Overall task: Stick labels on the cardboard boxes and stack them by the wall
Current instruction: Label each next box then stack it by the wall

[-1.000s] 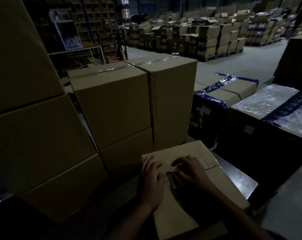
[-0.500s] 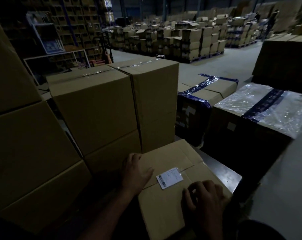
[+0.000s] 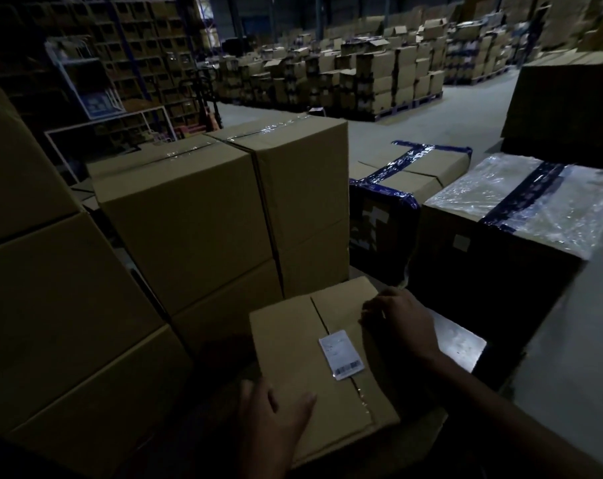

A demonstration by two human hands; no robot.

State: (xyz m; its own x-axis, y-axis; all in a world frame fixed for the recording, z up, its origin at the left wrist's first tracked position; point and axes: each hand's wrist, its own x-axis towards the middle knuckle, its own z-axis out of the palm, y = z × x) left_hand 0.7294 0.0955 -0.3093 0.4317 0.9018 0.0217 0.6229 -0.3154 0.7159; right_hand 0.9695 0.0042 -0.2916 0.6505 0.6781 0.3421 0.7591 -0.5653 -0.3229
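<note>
1. Box [image 3: 322, 361] w/ label [image 3: 342, 354] stuck across its top seam sits low in front of me, beside the stacked boxes [image 3: 196, 216].
2. Left hand [image 3: 272, 423] lies on the near-left corner, fingers spread; right hand [image 3: 400, 319] curls its fingers over the far-right edge.
3. Risk: diagonal hold, box could twist or slip during lift.
4. Dim light; could clip the stack.

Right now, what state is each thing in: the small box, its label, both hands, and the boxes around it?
Small box: flaps closed, held at two corners.
Label: stuck flat across the seam.
Left hand: resting on near corner.
Right hand: fingers curled over far edge.
Tall stacked boxes: taped shut.
Blue-taped box: sealed.
</note>
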